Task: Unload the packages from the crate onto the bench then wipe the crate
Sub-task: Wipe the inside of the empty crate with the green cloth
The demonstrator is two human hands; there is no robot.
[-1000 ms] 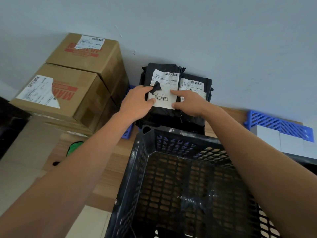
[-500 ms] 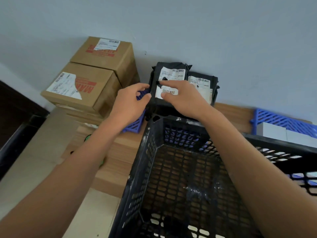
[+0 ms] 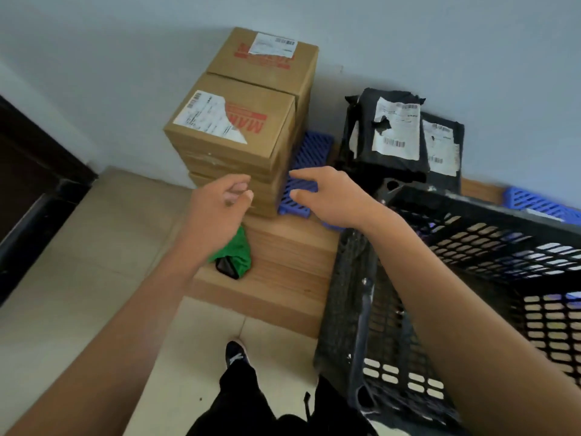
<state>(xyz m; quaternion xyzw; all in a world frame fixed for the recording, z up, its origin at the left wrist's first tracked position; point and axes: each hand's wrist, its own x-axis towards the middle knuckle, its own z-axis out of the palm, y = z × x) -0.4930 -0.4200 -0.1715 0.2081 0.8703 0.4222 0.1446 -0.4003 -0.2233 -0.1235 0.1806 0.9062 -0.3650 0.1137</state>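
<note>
- My left hand (image 3: 220,202) is loosely curled and empty; my right hand (image 3: 327,196) is spread open, holding nothing.
- The green cloth (image 3: 234,256) lies on the bench (image 3: 292,262) just below my left hand, the nearer one.
- The crate (image 3: 440,278) sits to my right; black packages (image 3: 399,133) lean at the wall.
- Cardboard boxes (image 3: 232,133) show red "MAN…"; the labels' print is unreadable.

Black packages (image 3: 396,133) stacked behind black crate (image 3: 471,278)
</note>
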